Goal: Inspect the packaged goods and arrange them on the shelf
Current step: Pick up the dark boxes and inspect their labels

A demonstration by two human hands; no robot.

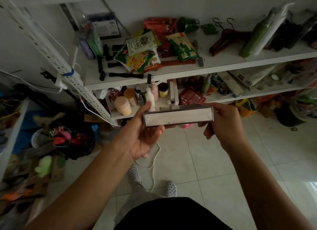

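- Head view: left hand [144, 139] lies palm up, thumb on the left end of the long pale box [178, 116], fingers curled beneath.
- Box is held level, in front of the white shelf [223, 67].
- Right hand [223, 125] curls its fingers round the box's right end.

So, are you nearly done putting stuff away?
Not nearly. Jars already stand on the middle shelf. The left grip and right grip hold a long box, likely being checked. It needs a spot, and the bags on the top shelf lie in a heap.
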